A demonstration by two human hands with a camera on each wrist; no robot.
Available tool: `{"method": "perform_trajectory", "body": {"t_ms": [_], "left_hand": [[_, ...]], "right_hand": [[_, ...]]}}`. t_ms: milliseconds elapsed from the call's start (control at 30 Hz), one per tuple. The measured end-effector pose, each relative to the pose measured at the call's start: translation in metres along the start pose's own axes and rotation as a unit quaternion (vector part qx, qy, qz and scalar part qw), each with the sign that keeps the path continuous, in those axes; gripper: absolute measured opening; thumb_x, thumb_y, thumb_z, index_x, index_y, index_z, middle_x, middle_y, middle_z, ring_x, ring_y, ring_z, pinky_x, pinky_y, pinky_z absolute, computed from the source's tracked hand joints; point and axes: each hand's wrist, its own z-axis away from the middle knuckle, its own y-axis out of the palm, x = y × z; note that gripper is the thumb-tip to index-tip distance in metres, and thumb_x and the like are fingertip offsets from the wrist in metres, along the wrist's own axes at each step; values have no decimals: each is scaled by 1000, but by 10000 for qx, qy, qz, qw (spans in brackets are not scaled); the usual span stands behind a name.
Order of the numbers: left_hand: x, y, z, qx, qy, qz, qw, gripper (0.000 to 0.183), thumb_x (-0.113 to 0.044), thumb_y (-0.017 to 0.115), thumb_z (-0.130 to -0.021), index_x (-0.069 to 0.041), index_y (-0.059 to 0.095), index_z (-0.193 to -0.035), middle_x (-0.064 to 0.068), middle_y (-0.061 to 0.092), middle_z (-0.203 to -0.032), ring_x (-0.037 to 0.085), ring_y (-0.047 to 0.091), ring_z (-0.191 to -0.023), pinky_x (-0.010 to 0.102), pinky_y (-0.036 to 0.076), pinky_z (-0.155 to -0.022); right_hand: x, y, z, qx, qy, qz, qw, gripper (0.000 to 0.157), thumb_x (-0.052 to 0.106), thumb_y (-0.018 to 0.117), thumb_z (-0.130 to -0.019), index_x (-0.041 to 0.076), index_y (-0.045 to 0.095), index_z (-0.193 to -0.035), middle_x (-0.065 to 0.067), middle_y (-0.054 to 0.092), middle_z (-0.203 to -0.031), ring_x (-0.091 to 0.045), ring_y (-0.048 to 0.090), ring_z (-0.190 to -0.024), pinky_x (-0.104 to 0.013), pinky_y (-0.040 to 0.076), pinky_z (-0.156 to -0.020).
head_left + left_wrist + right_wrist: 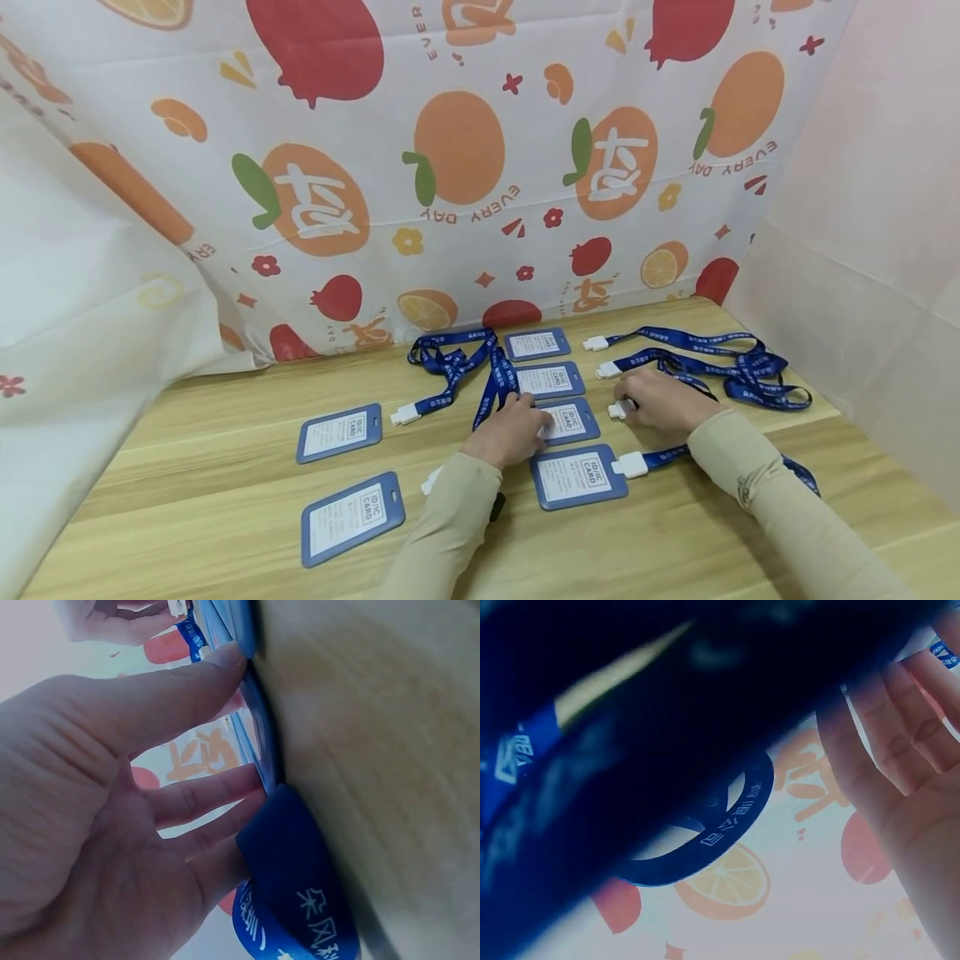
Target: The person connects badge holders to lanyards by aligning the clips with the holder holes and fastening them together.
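My left hand (pixel 513 433) holds a blue ID card holder (pixel 572 419), third from the back in a column. In the left wrist view its thumb and fingers are at the holder's edges, and a blue lanyard strap (pixel 300 877) lies against the fingers. Just right of that holder, my right hand (pixel 663 398) pinches the white clip (pixel 621 409) of a blue lanyard. The clip and holder are apart. In the right wrist view, a dark blurred strap crosses in front, and the right hand's fingertips are partly hidden.
Nearer me, a card holder (pixel 579 477) meets a white lanyard clip (pixel 632 465). Two card holders (pixel 551 379) (pixel 537 342) lie behind. Two more (pixel 339 432) (pixel 352 517) lie left. Lanyards (pixel 457 367) (pixel 757 375) spread at the back and right. A fruit-print cloth (pixel 465 242) hangs behind.
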Motion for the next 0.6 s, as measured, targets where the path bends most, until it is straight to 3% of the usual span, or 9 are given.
{"method": "perform_trajectory", "body": {"t_ms": [367,600], "left_hand": [[2,2,-1,-78,168,-138,9997,27,-24,75,-94,-20,76,-121,7,61,-128,23,49,-107,35,49,-91],[4,-1,1,-2,253,-286,9993,29,-25,74,-95,-22,75,-124,7,60,-128,22,49,-105,34,49,-91]], "right_hand": [[5,-1,0,-18,-173,-9,9998,13,1,80,-84,2,75,-97,-6,67,-99,-16,59,-85,-35,55,-77],[8,-5,-6,206,-86,39,9997,16,2,78,-86,1,75,-102,-8,67,-101,-18,60,-87,-35,55,-79]]}}
